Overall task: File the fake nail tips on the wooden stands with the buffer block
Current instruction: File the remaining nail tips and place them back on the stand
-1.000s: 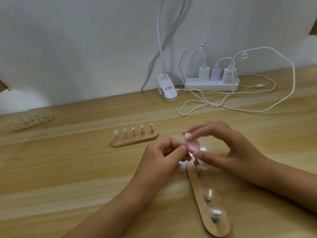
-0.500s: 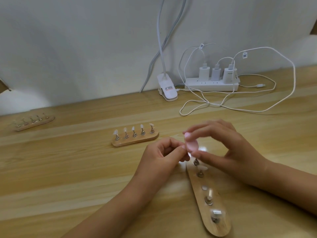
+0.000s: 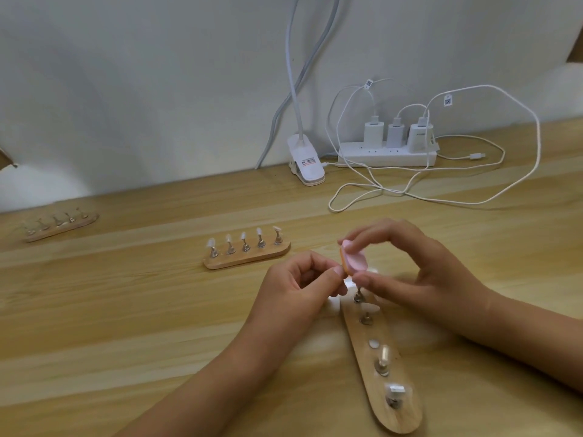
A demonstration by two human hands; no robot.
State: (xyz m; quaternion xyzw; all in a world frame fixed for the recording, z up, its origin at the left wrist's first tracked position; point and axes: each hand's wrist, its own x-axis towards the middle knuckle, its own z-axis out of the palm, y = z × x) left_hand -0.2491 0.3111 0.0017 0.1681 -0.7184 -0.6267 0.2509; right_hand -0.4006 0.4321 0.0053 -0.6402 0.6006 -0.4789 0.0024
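Since a moment ago we are tipping the pink buffer block (image 3: pixel 355 260) flatter, so its orange edge is now showing. Our right hand (image 3: pixel 419 272) is pinching it between thumb and fingertips, above the top peg of the near wooden stand (image 3: pixel 397 421), which is running toward 5 o'clock on the desk (image 3: pixel 126 310). Our left hand (image 3: pixel 303 279) is curling at the block's 7 o'clock edge; we cannot tell whether it is gripping anything. A second stand (image 3: pixel 249 260) is sitting at 10 o'clock.
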